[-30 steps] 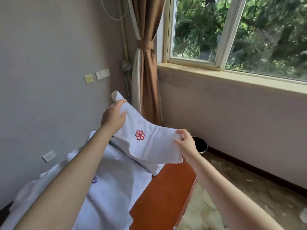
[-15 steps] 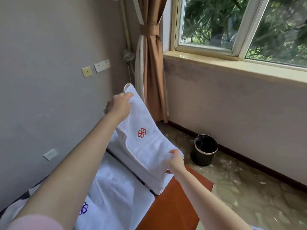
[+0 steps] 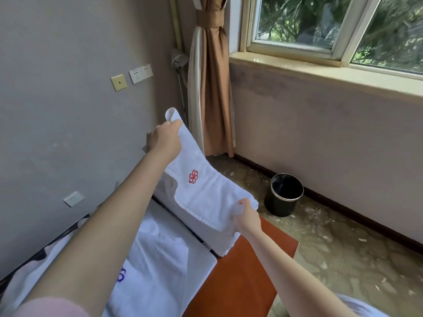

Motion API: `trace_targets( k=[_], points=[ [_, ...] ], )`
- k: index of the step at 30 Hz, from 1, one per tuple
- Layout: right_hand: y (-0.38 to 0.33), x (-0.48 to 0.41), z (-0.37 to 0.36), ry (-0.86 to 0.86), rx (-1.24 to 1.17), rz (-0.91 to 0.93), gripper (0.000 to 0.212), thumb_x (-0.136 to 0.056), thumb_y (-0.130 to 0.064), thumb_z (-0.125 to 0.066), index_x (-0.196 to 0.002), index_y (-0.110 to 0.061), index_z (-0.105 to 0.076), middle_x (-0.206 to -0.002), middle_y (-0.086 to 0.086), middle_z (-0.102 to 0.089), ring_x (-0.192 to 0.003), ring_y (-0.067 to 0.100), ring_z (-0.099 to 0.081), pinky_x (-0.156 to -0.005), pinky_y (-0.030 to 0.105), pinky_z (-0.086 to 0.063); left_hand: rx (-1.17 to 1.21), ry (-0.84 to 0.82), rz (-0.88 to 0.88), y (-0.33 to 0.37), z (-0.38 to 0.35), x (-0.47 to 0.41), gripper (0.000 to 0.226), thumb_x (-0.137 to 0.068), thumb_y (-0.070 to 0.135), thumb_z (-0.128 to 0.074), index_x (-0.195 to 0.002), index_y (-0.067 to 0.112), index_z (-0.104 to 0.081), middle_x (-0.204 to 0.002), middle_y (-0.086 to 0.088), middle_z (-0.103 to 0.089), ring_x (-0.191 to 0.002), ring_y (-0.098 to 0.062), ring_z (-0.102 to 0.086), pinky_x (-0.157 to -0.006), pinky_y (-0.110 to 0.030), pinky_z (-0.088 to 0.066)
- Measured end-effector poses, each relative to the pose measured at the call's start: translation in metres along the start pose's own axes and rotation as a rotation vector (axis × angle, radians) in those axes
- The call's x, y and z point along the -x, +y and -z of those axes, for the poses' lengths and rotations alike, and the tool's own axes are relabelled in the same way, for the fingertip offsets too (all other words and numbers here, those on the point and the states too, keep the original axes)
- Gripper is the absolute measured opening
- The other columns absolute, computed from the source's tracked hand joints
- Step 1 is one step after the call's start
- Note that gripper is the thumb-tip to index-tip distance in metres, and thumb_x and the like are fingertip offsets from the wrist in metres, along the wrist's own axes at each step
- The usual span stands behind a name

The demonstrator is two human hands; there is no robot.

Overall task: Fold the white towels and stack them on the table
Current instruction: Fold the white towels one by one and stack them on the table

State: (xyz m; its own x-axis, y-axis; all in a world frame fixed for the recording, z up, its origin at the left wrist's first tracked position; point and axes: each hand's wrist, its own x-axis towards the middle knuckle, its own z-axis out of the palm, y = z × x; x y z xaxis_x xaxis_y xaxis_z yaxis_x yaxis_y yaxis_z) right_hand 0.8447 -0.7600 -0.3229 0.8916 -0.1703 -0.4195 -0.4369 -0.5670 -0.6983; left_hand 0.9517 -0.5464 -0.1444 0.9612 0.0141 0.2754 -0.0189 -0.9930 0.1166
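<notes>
Two hands on one towel here: my left hand [image 3: 163, 138] is curled round the far end of the white towel [image 3: 206, 186] with the red flower logo, held up high toward the wall. My right hand [image 3: 246, 216] pinches the near end, low down, right at the pile of folded towels [image 3: 217, 241] on the orange table [image 3: 240, 282]. So the towel's long axis slopes from upper left down to lower right. Its low end looks like it's touching the pile, though I can't be sure. The right hand is the one nearer the pile, so I reckon the left end has to come down next, flat and square with the edges below. Another white towel, the purple-logo towel [image 3: 164, 266], lies spread closer to me.
</notes>
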Motion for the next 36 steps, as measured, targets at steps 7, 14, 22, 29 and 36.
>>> trace_targets(
  k=[7,14,22,29,36],
  points=[
    [-0.003,-0.001,0.002,0.012,0.320,0.094,0.044,-0.089,-0.012,-0.044,-0.131,-0.022,-0.034,-0.092,0.005,-0.061,-0.077,0.023,-0.058,-0.052,0.026,-0.040,0.043,0.075,-0.042,-0.001,-0.008,0.001,0.037,-0.088,-0.001,-0.041,-0.120,0.014,-0.052,-0.105,-0.014,-0.057,-0.091,-0.035,-0.049,-0.074,-0.035,-0.031],
    [-0.011,-0.004,0.008,0.152,0.895,0.473,0.036,-0.093,-0.044,-0.046,-0.121,-0.023,-0.051,-0.111,0.003,-0.051,-0.102,0.027,-0.047,-0.075,0.036,-0.040,0.067,-0.010,-0.089,-0.008,-0.019,0.009,0.041,-0.093,0.005,-0.042,-0.132,0.020,-0.047,-0.116,-0.010,-0.057,-0.103,-0.032,-0.049,-0.083,-0.037,-0.036],
    [-0.068,-0.027,0.021,0.053,0.870,0.521,0.047,-0.094,-0.047,-0.048,-0.134,-0.021,-0.047,-0.125,0.004,-0.053,-0.118,0.027,-0.046,-0.093,0.041,-0.038,0.103,-0.183,-0.033,-0.035,-0.027,0.003,0.043,-0.096,0.017,-0.039,-0.135,0.037,-0.036,-0.127,-0.004,-0.048,-0.113,-0.032,-0.044,-0.092,-0.051,-0.045],
    [-0.165,-0.094,0.015,-0.060,0.401,0.592,0.070,-0.087,-0.039,-0.062,-0.145,-0.017,-0.030,-0.141,0.006,-0.048,-0.120,0.027,-0.051,-0.089,0.039,-0.046,0.071,-0.172,0.021,-0.062,-0.037,-0.017,0.045,-0.094,0.012,-0.043,-0.135,0.033,-0.039,-0.129,0.000,-0.051,-0.116,-0.029,-0.043,-0.096,-0.046,-0.041],
    [-0.225,-0.170,-0.024,-0.534,0.009,0.455,0.110,-0.070,-0.032,-0.083,-0.153,-0.028,-0.010,-0.138,0.005,-0.046,-0.119,0.024,-0.052,-0.091,0.035,-0.047,0.090,-0.291,0.175,-0.090,-0.060,-0.050,0.063,-0.095,0.017,-0.040,-0.145,0.047,-0.017,-0.135,0.001,-0.047,-0.120,-0.032,-0.039,-0.099,-0.048,-0.040]
  ],
)
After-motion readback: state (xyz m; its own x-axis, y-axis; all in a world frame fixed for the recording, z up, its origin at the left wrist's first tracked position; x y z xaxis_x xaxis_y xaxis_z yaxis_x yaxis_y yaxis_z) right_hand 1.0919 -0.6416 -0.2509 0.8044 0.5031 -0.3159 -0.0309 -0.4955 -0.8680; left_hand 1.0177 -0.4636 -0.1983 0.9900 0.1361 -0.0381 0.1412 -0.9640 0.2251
